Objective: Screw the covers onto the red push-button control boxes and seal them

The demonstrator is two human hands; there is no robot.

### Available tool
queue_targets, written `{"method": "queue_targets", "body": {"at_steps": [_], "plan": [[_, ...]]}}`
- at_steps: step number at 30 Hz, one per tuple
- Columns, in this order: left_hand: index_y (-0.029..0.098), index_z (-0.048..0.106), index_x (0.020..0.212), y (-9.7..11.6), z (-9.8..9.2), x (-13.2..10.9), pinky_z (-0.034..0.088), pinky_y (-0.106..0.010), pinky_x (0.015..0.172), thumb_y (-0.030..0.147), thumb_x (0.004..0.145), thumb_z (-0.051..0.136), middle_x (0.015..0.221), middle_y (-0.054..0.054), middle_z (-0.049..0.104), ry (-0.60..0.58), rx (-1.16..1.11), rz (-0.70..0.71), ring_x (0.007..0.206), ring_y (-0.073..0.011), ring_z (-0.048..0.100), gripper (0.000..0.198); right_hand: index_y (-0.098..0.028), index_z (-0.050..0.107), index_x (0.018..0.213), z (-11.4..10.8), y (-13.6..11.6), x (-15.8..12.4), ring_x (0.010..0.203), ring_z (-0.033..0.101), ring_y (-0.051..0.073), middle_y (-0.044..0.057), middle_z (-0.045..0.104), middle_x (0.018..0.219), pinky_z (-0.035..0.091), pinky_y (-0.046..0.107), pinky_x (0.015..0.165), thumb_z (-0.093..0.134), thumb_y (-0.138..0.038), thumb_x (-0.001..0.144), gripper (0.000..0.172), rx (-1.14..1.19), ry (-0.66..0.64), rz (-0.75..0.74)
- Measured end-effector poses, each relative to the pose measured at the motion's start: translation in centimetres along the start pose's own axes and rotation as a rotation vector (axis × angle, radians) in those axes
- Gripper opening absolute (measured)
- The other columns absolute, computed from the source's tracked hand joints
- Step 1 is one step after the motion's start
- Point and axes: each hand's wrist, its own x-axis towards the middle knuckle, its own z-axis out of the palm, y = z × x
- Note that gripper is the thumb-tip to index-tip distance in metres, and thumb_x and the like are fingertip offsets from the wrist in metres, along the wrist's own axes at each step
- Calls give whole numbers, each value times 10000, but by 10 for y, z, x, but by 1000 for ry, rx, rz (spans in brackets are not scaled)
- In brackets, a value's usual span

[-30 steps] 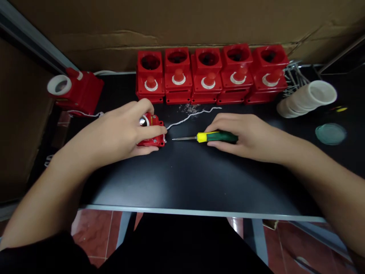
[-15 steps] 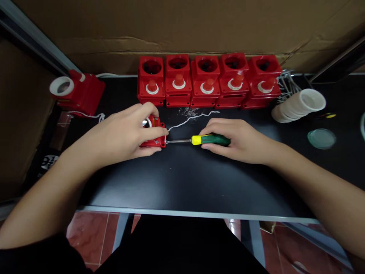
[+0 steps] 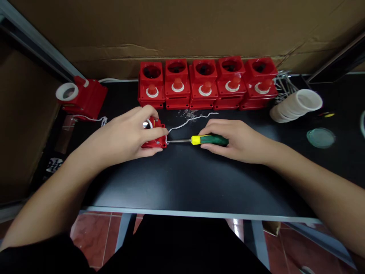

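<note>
My left hand is closed around a small red box part lying on its side on the black table. My right hand grips the green and yellow handle of a screwdriver. The screwdriver's metal tip touches the right face of the red part. A thin white wire runs from the part toward the back of the table.
Several red button boxes stand in a row against the cardboard wall. Another red box with a white ring lies at the back left. A stack of white cups, metal pins and a clear round lid are at the right.
My right hand moved the screwdriver left until its tip met the red part. My left hand kept its grip on the part.
</note>
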Motion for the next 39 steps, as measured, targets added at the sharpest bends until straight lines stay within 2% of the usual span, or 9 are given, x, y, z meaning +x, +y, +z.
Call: {"method": "queue_targets", "body": {"at_steps": [5, 12, 19, 21, 25, 27, 32, 36, 39], "plan": [[240, 802, 1378, 0, 2, 0, 664, -466, 962, 486, 1128, 647, 1336, -169, 658, 22, 31, 16, 1109, -308, 700, 383, -165, 777, 1193, 2, 2, 0, 878, 726, 195, 84, 758, 1035, 537, 308, 806, 707, -333, 1090, 209, -5, 7, -17], [272, 821, 1349, -2, 4, -1, 630, -390, 887, 524, 1100, 719, 1312, -127, 666, 181, -43, -71, 1064, -272, 724, 368, -148, 777, 1176, -1, 3, 0, 879, 724, 188, 87, 763, 1021, 534, 299, 805, 700, -351, 1106, 228, 3, 40, -29], [301, 810, 1342, 1, 1, -1, 631, -348, 846, 489, 1072, 784, 1269, -89, 647, 218, -76, -47, 1060, -220, 705, 330, -212, 891, 1211, -7, 12, 0, 861, 748, 189, 80, 822, 1024, 549, 306, 805, 799, -435, 1055, 287, 178, 84, 8], [288, 804, 1334, 4, 1, -1, 626, -348, 829, 494, 1060, 794, 1269, -94, 640, 227, -98, -48, 1059, -223, 709, 343, -220, 911, 1137, -10, 10, 0, 817, 736, 177, 65, 820, 967, 538, 303, 781, 802, -497, 1046, 311, 260, 70, 90], [245, 744, 1389, 9, 2, 1, 614, -358, 836, 487, 1038, 815, 1222, -92, 643, 247, -159, -46, 1019, -233, 708, 432, -173, 875, 1030, -17, -1, 1, 619, 580, 127, 52, 732, 801, 427, 278, 574, 624, -729, 1088, 614, 476, 17, 458], [251, 667, 1506, 10, 1, 2, 608, -365, 865, 474, 1027, 834, 1204, -81, 645, 232, -196, -86, 1018, -239, 693, 555, -160, 835, 1033, -20, -6, 2, 554, 489, 96, 17, 656, 733, 337, 261, 506, 720, -784, 1007, 635, 602, -18, 583], [310, 674, 1556, 9, -3, 2, 616, -413, 946, 419, 1038, 841, 1232, -95, 616, 272, -247, -90, 1096, -268, 667, 555, -171, 705, 961, -23, -12, 6, 562, 483, 74, -23, 609, 717, 283, 235, 484, 1022, -669, 766, 622, 922, 82, 641], [428, 732, 1518, 12, -7, 0, 635, -455, 1008, 312, 1109, 729, 1430, -126, 550, 146, -167, 5, 1244, -305, 662, 425, -170, 694, 981, -21, -15, 8, 565, 511, 82, -25, 623, 685, 301, 233, 476, 1027, -588, 793, 566, 951, 89, 643], [475, 738, 1509, 18, -7, -1, 649, -421, 915, 275, 1124, 671, 1496, -125, 535, 12, -45, 65, 1234, -314, 656, 439, -163, 705, 1001, -17, -18, 8, 537, 492, 82, -28, 632, 663, 306, 242, 461, 987, -568, 841, 519, 881, 28, 649]]}}
